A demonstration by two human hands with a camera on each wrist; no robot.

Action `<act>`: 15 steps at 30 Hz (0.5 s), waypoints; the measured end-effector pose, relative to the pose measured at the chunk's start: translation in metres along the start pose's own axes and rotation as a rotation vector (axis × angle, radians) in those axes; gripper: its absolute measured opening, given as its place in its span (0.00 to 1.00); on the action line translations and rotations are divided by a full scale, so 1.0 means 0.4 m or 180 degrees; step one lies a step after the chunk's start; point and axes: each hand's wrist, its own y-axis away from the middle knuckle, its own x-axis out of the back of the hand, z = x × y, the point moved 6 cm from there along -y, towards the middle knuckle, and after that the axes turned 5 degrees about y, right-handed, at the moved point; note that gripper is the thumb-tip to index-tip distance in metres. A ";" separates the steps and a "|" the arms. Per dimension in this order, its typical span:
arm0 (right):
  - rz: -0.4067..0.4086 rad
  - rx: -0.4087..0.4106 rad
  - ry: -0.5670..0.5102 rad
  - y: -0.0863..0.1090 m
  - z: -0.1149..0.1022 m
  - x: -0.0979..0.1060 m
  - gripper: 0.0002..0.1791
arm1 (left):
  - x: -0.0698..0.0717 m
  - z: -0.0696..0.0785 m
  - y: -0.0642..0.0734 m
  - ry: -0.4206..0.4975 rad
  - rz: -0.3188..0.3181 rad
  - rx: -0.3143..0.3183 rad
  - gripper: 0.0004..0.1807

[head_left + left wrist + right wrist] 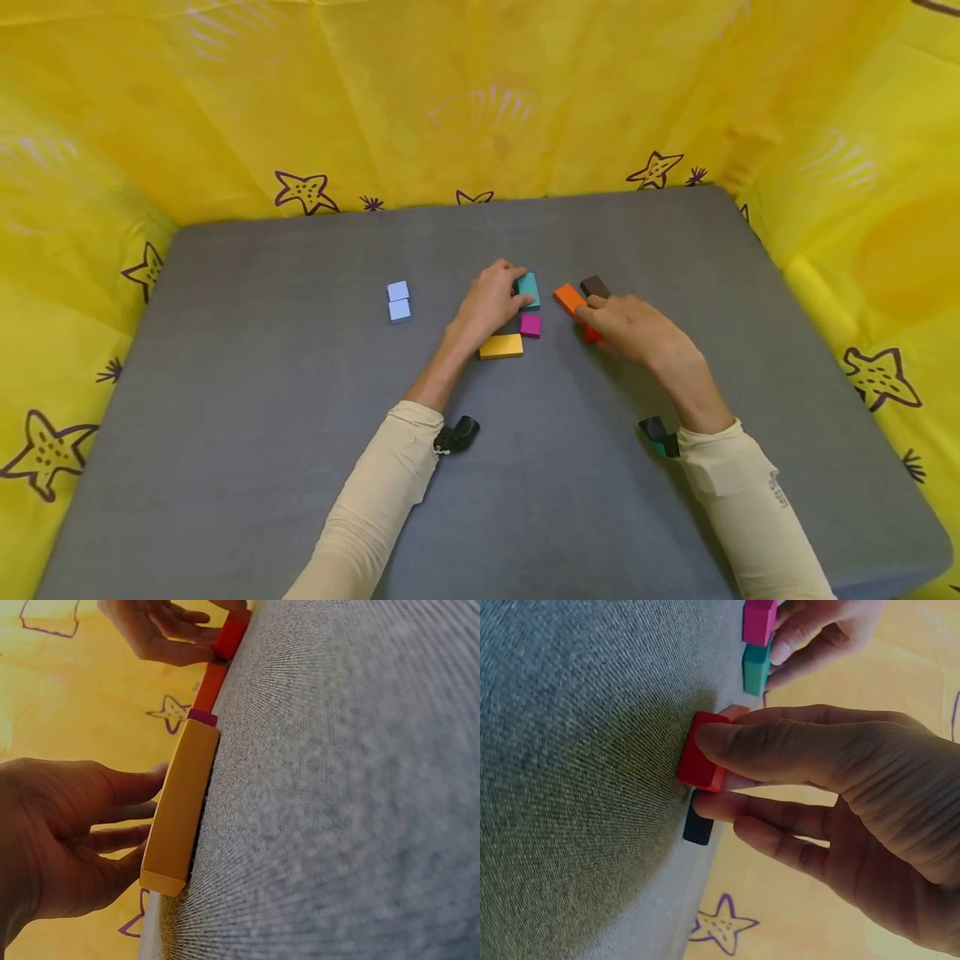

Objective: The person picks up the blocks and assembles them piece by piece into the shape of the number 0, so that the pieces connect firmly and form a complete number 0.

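Yellow starfish-print fabric (405, 108) borders the grey tabletop (300, 467); the left hand (489, 302) pinches a teal block (530, 288) near a magenta block (531, 326), the right hand (637, 330) a red block (698, 766) beside an orange block (569, 298).

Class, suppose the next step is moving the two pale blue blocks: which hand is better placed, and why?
Probably the left hand: it is nearer the pale blue blocks, though touching the teal block. The right hand is farther across, pinching the red block.
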 end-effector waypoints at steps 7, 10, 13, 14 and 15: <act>-0.0009 -0.0042 0.0074 0.001 -0.002 -0.004 0.09 | -0.001 0.006 -0.002 0.0013 -0.0012 -0.0008 0.29; 0.0003 -0.0035 0.0075 0.000 -0.001 -0.005 0.10 | 0.001 0.007 -0.002 0.0000 0.0001 -0.0008 0.28; 0.0025 -0.0022 0.0058 -0.001 -0.001 -0.008 0.10 | 0.001 0.004 -0.003 0.0001 -0.0023 0.0012 0.29; 0.0028 -0.0017 0.0043 0.000 -0.001 -0.009 0.10 | 0.001 0.002 -0.002 0.0017 -0.0042 0.0023 0.29; 0.0032 -0.0013 0.0032 0.000 -0.001 -0.011 0.09 | 0.001 -0.001 -0.002 0.0040 -0.0063 0.0035 0.30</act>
